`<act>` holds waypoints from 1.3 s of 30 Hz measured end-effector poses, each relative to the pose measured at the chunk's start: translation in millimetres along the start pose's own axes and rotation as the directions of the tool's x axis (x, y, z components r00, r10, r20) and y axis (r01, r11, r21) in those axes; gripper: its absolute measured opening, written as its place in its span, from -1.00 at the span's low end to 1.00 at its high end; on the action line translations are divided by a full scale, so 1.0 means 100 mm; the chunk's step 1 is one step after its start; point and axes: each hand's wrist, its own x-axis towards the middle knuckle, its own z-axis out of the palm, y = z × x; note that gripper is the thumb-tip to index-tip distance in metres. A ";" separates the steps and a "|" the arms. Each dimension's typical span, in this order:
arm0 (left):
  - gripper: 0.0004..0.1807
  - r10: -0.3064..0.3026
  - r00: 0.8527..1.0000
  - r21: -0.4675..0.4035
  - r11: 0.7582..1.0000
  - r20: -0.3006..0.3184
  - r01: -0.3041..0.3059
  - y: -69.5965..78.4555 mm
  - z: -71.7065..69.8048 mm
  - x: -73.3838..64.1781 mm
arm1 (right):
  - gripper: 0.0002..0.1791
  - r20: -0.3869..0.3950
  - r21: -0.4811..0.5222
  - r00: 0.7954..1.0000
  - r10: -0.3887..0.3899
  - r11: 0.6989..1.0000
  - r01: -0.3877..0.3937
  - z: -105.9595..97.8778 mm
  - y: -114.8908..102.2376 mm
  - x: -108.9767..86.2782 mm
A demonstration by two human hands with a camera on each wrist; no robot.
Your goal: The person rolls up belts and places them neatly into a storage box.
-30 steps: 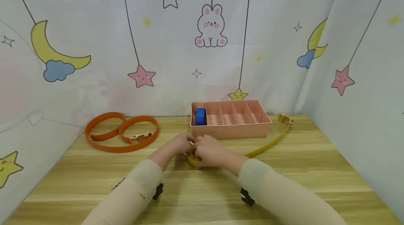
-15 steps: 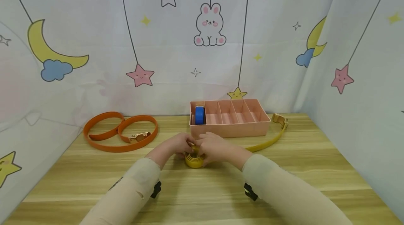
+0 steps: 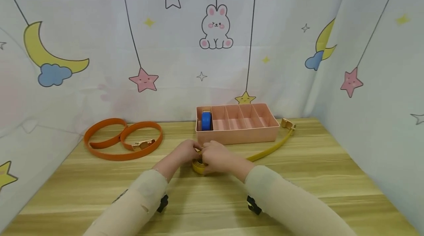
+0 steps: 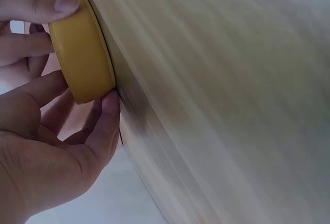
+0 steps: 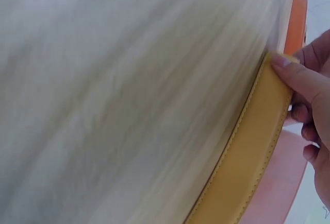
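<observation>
A yellow belt (image 3: 269,150) lies partly rolled up, its coil (image 3: 198,169) standing on edge on the table in front of the pink box. My left hand (image 3: 186,152) holds the coil's left side; in the left wrist view the left hand's (image 4: 56,167) thumb and fingers pinch its lower edge. From the other side my right hand (image 3: 216,158) grips the coil, and in the right wrist view its thumb (image 5: 289,69) presses on the strap's outer face. The unrolled strap runs right to a gold buckle (image 3: 288,124). The hands hide part of the coil.
Just behind the hands stands a pink divided box (image 3: 236,137), with a rolled blue belt (image 3: 206,121) in its leftmost compartment. An orange belt (image 3: 122,155) lies in loose loops at the left back. A patterned cloth wall borders the table (image 3: 205,203).
The right hand shifted right along the strap, then came back over the coil. The buckle end has slid slightly left, nearer the box. The head view has shifted a little.
</observation>
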 end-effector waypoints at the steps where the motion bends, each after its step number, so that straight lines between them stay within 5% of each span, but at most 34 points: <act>1: -0.64 0.009 1.000 0.038 0.999 -0.019 -0.008 0.00 0.00 -0.01 | -0.67 -0.017 -0.008 1.000 0.006 1.000 -0.006 0.01 -0.02 0.01; 7: -0.73 0.059 0.995 0.210 0.977 -0.080 -0.042 0.05 0.04 -0.05 | -0.63 -0.069 -0.049 0.995 0.069 0.996 -0.072 0.04 -0.09 0.04; 15: -0.74 0.106 0.994 0.134 0.986 -0.013 -0.103 0.08 0.07 0.00 | -0.58 -0.066 -0.002 0.993 0.098 0.995 -0.098 0.09 -0.08 0.00; 27: -0.69 0.149 0.976 0.138 0.975 0.159 -0.172 0.05 -0.06 0.06 | -0.56 -0.002 -0.112 0.997 -0.072 0.991 0.071 -0.03 0.10 -0.21; 39: -0.73 0.130 0.981 0.067 0.988 0.145 -0.141 -0.06 -0.08 0.03 | -0.66 -0.012 -0.094 0.996 -0.094 0.991 0.092 0.01 0.04 -0.10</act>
